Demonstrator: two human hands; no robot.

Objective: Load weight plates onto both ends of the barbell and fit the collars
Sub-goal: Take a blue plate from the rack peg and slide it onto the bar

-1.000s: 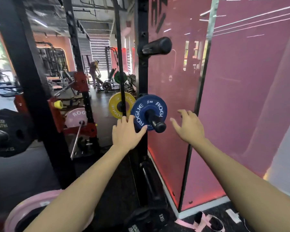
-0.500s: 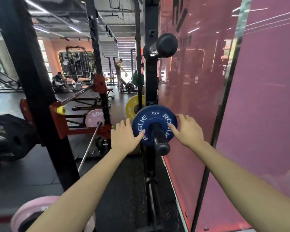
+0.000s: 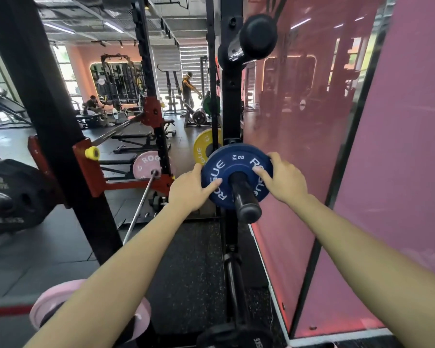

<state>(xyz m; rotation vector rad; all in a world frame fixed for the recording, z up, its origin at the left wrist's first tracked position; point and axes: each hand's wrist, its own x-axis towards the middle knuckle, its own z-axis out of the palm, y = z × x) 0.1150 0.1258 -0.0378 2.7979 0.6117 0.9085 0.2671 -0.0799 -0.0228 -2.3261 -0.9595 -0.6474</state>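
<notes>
In the head view, both bare forearms reach up from the bottom edge toward the centre of the frame, where a blue 2 kg Rogue plate [image 3: 236, 175] sits on a black storage peg [image 3: 244, 197] that juts toward the camera from a black rack upright [image 3: 230, 101].

The left hand [image 3: 190, 190] comes in from the lower left, back of the hand toward the camera. Its fingers curl over the plate's left rim, and the thumb lies across the blue face just left of the hub, so the hand grips that edge.

The right hand [image 3: 283, 180] comes in from the lower right and mirrors it. Its fingers wrap the right rim while the thumb presses on the face beside the peg. The wrist is nearly straight with the forearm.

A second, empty peg [image 3: 255, 37] sticks out of the same upright near the top centre. Behind the blue plate, touching its upper left in the picture, hangs a yellow plate [image 3: 204, 145].

Left of centre, a barbell [image 3: 146, 194] runs diagonally, with a pink Rogue plate [image 3: 146, 165] at its far end. Another pink plate [image 3: 58, 301] shows at the lower left, partly hidden by the left forearm. A pink glass wall [image 3: 399, 146] fills the right side.
</notes>
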